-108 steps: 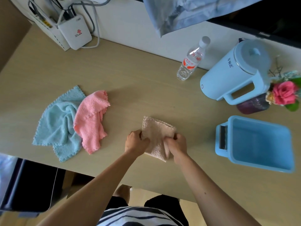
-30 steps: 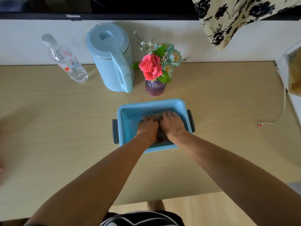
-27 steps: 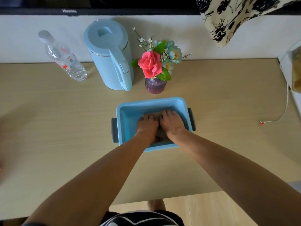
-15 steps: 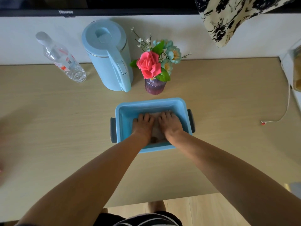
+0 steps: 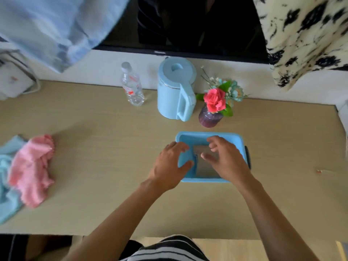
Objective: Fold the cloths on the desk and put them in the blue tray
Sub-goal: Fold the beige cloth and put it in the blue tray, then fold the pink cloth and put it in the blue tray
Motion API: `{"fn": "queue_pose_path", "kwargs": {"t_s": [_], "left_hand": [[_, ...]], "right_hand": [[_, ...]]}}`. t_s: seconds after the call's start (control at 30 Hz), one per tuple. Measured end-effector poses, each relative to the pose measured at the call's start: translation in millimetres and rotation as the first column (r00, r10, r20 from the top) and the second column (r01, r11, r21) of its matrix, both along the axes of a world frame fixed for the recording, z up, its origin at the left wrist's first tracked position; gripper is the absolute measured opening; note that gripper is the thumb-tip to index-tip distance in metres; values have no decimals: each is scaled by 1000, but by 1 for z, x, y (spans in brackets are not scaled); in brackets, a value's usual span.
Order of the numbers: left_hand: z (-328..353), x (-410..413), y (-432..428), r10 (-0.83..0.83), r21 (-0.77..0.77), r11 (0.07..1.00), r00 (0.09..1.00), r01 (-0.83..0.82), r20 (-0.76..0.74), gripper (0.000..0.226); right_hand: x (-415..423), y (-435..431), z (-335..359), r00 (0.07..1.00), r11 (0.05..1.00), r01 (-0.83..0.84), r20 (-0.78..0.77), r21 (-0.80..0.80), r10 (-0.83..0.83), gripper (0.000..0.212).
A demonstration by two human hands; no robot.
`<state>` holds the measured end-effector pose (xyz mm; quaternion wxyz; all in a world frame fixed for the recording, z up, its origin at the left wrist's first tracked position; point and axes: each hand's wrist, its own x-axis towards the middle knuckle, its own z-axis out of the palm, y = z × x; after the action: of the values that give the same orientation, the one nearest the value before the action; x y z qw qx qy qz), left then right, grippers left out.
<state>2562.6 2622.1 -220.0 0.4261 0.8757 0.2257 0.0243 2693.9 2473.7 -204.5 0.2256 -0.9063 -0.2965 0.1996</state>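
Left fingers: your left hand hangs over the tray's left wall, its fingers loosely spread and holding nothing. Whether they touch the wall is unclear.
Right fingers: your right hand is over the inside of the tray, its fingers relaxed, slightly bent and holding nothing.
Folded cloth: a beige folded cloth lies flat in the tray, showing between your two hands.
Tray: the blue tray sits on the desk, right of centre and near you.
Other cloths: a crumpled pink cloth lies on a light blue cloth at the desk's far left, well apart from the tray.
Back of desk: a water bottle, a pale blue kettle and a vase of flowers stand in a row behind the tray.
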Motion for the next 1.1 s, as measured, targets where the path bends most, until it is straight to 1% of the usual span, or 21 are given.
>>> {"fn": "queue_pose_path", "kwargs": {"t_s": [0.07,0.13,0.23,0.4,0.53,0.6,0.67,0.7,0.8,0.83,0.93,1.0,1.1], "left_hand": [[4,-35,25,91,-16,996,995,-90,42,36],[3,-72,53,189,-23,982,980,-188,57,34],[-7,-123,92,306,-9,952,952,-306,28,33],[-36,-204,156,511,59,859,858,-508,-54,36],[-56,-249,205,644,218,759,757,-613,-112,41],[-67,-266,232,671,334,729,721,-597,-174,50],[-81,-279,259,654,405,744,705,-532,-275,58],[-87,-282,272,641,420,754,705,-505,-304,56],[-103,-280,303,592,460,785,722,-416,-359,40],[-107,-279,313,561,467,805,726,-366,-399,39],[-115,-277,335,441,435,874,729,-216,-524,49],[-115,-274,341,415,443,877,755,-185,-508,55],[-108,-270,338,449,441,851,830,-285,-331,52]], "right_hand": [[-26,26,10,1000,992,-10,30,125,7,40],[-56,60,12,998,973,-61,40,221,53,37],[-101,114,1,988,940,-144,-9,309,155,39],[-175,193,-24,942,915,-261,-127,307,311,46],[-214,224,-39,912,909,-313,-177,276,369,47],[-227,233,-44,906,912,-323,-196,254,375,48],[-237,239,-48,904,913,-334,-194,236,381,47],[-240,240,-50,904,912,-343,-184,227,386,47],[-245,243,-54,899,906,-381,-153,185,410,47],[-246,245,-55,900,907,-385,-149,170,410,47],[-246,250,-57,910,917,-368,-145,156,390,47],[-246,252,-59,922,927,-339,-139,161,361,46],[-248,253,-59,938,943,-286,-153,172,312,45]]}}
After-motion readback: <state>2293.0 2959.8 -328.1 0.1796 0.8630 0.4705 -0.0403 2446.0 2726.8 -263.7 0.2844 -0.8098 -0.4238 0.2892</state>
